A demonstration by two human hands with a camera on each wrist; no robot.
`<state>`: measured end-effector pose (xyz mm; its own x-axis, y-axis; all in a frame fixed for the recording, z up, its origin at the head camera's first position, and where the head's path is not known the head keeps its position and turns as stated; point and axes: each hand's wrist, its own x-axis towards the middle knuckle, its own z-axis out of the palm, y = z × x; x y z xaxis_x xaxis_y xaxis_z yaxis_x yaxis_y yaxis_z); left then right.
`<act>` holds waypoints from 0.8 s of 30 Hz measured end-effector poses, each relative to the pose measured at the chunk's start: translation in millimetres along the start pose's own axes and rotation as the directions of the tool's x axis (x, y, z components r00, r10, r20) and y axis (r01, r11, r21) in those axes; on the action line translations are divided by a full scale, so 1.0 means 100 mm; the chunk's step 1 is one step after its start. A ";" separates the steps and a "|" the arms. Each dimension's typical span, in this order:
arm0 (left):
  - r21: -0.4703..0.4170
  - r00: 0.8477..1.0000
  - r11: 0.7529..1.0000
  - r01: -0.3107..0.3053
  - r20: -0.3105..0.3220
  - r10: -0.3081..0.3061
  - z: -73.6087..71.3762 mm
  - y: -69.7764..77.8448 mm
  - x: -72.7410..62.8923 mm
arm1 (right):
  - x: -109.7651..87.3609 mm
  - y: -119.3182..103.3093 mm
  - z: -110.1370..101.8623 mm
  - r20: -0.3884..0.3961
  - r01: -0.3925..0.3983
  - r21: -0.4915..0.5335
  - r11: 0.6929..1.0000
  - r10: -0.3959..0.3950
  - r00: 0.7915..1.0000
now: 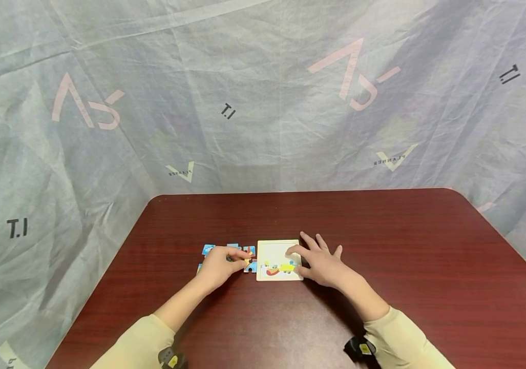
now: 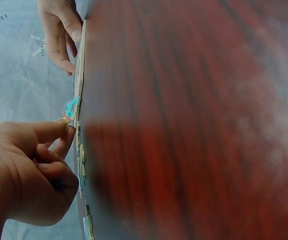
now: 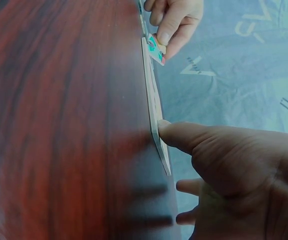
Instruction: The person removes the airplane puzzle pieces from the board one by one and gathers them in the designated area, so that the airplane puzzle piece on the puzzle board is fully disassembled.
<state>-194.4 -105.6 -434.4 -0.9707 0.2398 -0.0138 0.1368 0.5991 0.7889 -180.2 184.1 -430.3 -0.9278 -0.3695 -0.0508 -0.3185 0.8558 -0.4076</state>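
My left hand (image 1: 218,267) pinches a small jigsaw piece (image 2: 71,108) between thumb and fingertips, just left of the puzzle tray. In the right wrist view the piece is tilted, its printed face showing teal and pink, close over the tray's end. The shallow pale tray (image 1: 274,250) lies flat, with fitted pieces (image 1: 273,270) showing red and yellow pictures along its near side; its far part is bare. My right hand (image 1: 323,265) rests at the tray's right side, fingers spread, with its thumb (image 3: 171,132) on the rim.
Several loose blue jigsaw pieces (image 1: 208,248) lie left of the tray, partly hidden under the left hand. The dark red wooden table (image 1: 281,318) has rounded far corners, and a grey printed cloth (image 1: 263,102) hangs behind it.
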 end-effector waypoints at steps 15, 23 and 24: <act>0.090 1.000 0.996 -0.002 -0.002 0.002 -0.01 0.01 -0.01 | 0.00 0.01 0.01 0.007 -0.001 -0.010 1.000 0.001 1.000; 0.115 1.000 0.993 -0.010 -0.011 0.012 -0.01 0.02 -0.01 | 0.00 0.00 -0.01 0.018 0.002 -0.009 1.000 -0.002 1.000; 0.118 1.000 0.993 -0.013 -0.013 0.015 -0.01 0.01 -0.01 | 0.00 0.00 -0.01 0.017 0.003 -0.007 1.000 -0.003 1.000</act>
<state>-193.4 -105.6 -432.8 -0.9711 0.2387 0.0058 0.1719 0.6820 0.7109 -179.9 184.5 -429.4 -0.9235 -0.3780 -0.0656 -0.3225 0.8575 -0.4010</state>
